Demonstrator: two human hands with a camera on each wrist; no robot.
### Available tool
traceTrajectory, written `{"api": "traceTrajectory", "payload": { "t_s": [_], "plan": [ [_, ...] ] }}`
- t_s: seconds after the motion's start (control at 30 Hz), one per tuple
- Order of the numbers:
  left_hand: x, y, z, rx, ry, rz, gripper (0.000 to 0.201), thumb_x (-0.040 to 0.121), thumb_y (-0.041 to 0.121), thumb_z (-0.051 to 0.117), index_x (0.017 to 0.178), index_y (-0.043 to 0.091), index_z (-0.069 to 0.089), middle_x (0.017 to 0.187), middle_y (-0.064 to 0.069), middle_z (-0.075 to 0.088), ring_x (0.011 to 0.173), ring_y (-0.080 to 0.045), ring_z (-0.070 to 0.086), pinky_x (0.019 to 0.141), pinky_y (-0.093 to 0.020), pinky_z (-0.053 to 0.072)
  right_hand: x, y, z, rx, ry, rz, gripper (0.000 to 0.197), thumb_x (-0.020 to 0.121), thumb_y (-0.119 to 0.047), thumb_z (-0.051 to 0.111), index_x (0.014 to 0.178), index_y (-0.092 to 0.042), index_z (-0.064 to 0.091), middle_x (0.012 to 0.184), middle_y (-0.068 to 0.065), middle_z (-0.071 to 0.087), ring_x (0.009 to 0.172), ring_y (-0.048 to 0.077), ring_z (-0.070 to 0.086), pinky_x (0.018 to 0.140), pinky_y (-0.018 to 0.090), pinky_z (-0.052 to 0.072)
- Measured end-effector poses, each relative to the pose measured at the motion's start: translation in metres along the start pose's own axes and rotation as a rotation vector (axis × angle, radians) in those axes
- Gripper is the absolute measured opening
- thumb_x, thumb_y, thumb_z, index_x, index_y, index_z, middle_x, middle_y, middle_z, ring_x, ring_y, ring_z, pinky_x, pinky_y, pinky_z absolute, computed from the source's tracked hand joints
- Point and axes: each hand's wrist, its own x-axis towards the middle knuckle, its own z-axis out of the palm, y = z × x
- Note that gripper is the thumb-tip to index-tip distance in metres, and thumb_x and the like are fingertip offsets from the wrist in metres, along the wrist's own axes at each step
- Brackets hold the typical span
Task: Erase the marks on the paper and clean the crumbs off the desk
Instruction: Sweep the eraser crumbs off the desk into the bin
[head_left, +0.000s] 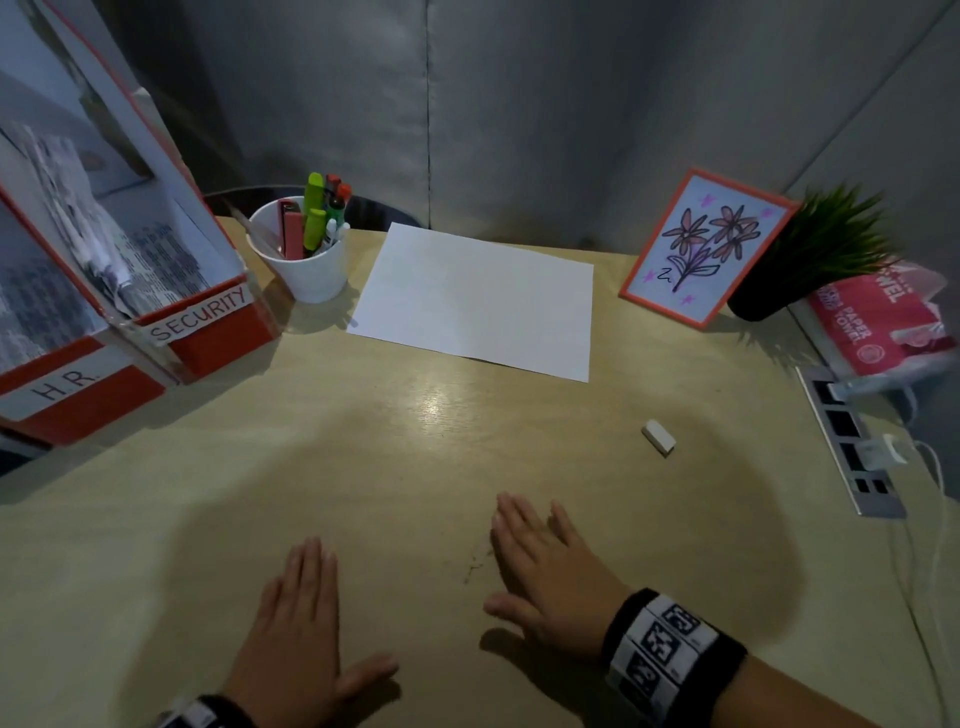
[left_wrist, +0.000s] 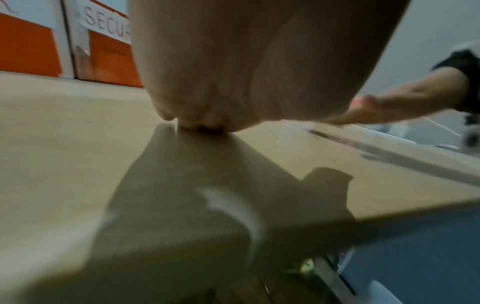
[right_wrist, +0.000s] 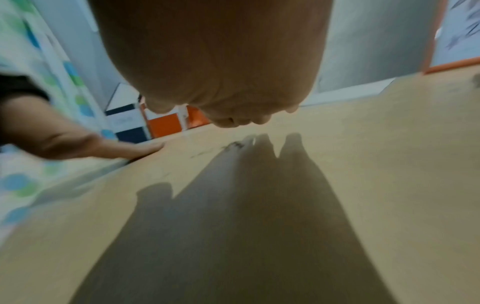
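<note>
A white sheet of paper (head_left: 478, 299) lies flat at the back middle of the wooden desk (head_left: 208, 493); no marks show on it. A small white eraser (head_left: 658, 437) lies on the desk to the right. Dark crumbs (head_left: 475, 564) are scattered just left of my right hand (head_left: 540, 566), which is flat with straight fingers over the desk. My left hand (head_left: 301, 623) is also flat and open near the front edge, holding nothing. In the right wrist view the crumbs (right_wrist: 235, 145) lie just ahead of my fingertips (right_wrist: 233, 121).
Red and white file boxes (head_left: 124, 291) stand at the left. A white cup of markers (head_left: 306, 249) sits behind them, next to the paper. A framed flower drawing (head_left: 706, 249), a potted plant (head_left: 821, 249), a paper towel pack (head_left: 878, 327) and a power strip (head_left: 852, 447) line the right side.
</note>
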Motion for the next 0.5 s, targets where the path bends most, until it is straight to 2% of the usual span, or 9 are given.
{"api": "traceTrajectory", "payload": {
  "t_s": [0.07,0.13,0.17,0.2,0.27,0.3,0.37,0.43,0.5],
  "plan": [
    [-0.002,0.014,0.012,-0.050,0.017,-0.010,0.118,0.074,0.090,0.021,0.132,-0.012,0.033,0.147,-0.030,0.031,0.148,-0.028,-0.006,0.115,-0.036,-0.001,-0.001,0.031,-0.009,0.113,0.125,0.228,0.087,0.077,-0.071,-0.003,0.141,-0.015,-0.019,0.146,0.004,-0.030,0.136,0.018,-0.027,0.112,0.042,-0.017],
    [0.006,0.032,0.023,-0.028,0.010,0.047,0.120,0.074,0.090,0.021,0.142,-0.010,0.019,0.152,-0.025,0.015,0.147,-0.031,0.003,0.113,-0.041,0.004,0.001,0.069,-0.014,0.186,0.190,0.478,0.080,0.088,-0.063,0.009,0.144,-0.012,-0.015,0.151,0.007,-0.025,0.139,0.018,-0.022,0.114,0.045,-0.010],
    [0.011,0.042,0.029,0.014,0.019,0.113,0.110,0.081,0.082,0.019,0.146,-0.006,0.014,0.153,-0.022,0.012,0.145,-0.032,0.007,0.112,-0.042,0.007,0.001,0.082,-0.014,0.183,0.190,0.556,0.078,0.090,-0.061,0.011,0.145,-0.010,-0.014,0.152,0.009,-0.023,0.140,0.019,-0.020,0.115,0.047,-0.008],
    [0.014,0.056,0.035,0.068,0.059,0.192,0.089,0.092,0.065,0.017,0.146,-0.005,0.014,0.155,-0.020,0.010,0.144,-0.033,0.009,0.111,-0.043,0.009,0.002,0.090,-0.011,0.167,0.179,0.590,0.079,0.091,-0.060,0.011,0.145,-0.009,-0.014,0.152,0.010,-0.022,0.140,0.020,-0.020,0.115,0.048,-0.007],
    [0.023,0.082,0.042,0.127,0.093,0.308,0.056,0.097,0.026,0.011,0.143,-0.004,0.025,0.159,-0.023,0.000,0.146,-0.035,0.005,0.111,-0.044,0.012,0.003,0.084,-0.004,0.162,0.161,0.557,0.084,0.087,-0.065,0.008,0.143,-0.009,-0.016,0.150,0.011,-0.026,0.139,0.022,-0.022,0.114,0.046,-0.010],
    [0.027,0.090,0.044,0.136,0.091,0.345,0.052,0.097,0.020,0.011,0.139,-0.003,0.031,0.158,-0.024,-0.003,0.146,-0.035,0.004,0.111,-0.043,0.012,0.002,0.074,0.000,0.165,0.150,0.501,0.088,0.081,-0.070,0.002,0.143,-0.010,-0.018,0.148,0.010,-0.029,0.138,0.022,-0.024,0.112,0.043,-0.012],
    [0.032,0.094,0.034,0.170,0.136,0.400,0.055,0.100,0.034,0.018,0.140,-0.002,0.031,0.158,-0.024,-0.003,0.146,-0.034,0.004,0.111,-0.042,0.011,-0.002,0.049,0.007,0.138,0.113,0.317,0.097,0.066,-0.075,-0.009,0.141,-0.013,-0.020,0.144,0.007,-0.032,0.137,0.021,-0.026,0.110,0.041,-0.016],
    [0.035,0.088,0.010,0.149,0.118,0.391,0.091,0.091,0.069,0.023,0.148,-0.002,0.017,0.156,-0.023,0.008,0.143,-0.032,0.011,0.111,-0.040,0.010,-0.005,0.039,0.009,0.067,0.077,0.171,0.096,0.065,-0.075,-0.011,0.140,-0.016,-0.021,0.144,0.004,-0.031,0.137,0.019,-0.026,0.110,0.041,-0.017],
    [0.042,0.073,-0.020,0.150,0.054,0.284,0.112,0.082,0.084,0.021,0.146,-0.007,0.023,0.153,-0.025,0.023,0.140,-0.034,0.025,0.110,-0.036,0.010,-0.002,0.053,0.004,0.117,0.137,0.254,0.092,0.071,-0.073,-0.005,0.142,-0.016,-0.019,0.146,0.004,-0.029,0.138,0.018,-0.025,0.112,0.041,-0.016]
  ]
}}
